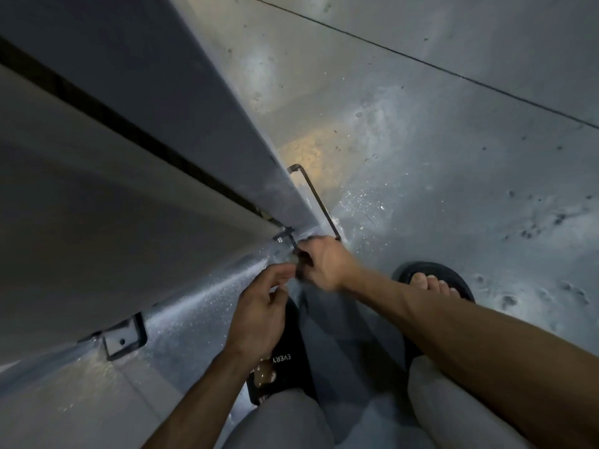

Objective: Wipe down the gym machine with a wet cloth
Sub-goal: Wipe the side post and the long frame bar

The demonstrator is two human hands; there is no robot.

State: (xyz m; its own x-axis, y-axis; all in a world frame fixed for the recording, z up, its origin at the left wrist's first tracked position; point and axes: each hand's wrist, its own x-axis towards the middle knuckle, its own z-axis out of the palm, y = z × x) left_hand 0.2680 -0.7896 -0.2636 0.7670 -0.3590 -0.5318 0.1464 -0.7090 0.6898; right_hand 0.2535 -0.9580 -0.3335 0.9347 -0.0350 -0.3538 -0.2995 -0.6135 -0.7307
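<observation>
My right hand (325,260) is blurred and grips a small dark cloth (304,265) low at the foot of the wall, just below a small metal tap-like fitting (285,238). Only a scrap of the cloth shows under the fingers. My left hand (261,303) is just left of it, fingers fairly straight and reaching to the cloth's edge; whether they touch it is unclear. No gym machine is recognisable in this view.
A grey wall (129,176) runs along the left with a metal bracket (124,340) at its base. A thin bent metal bar (316,199) stands off the wall beyond my hands. The tiled floor (453,189) is wet and speckled. My feet wear black slippers (431,280).
</observation>
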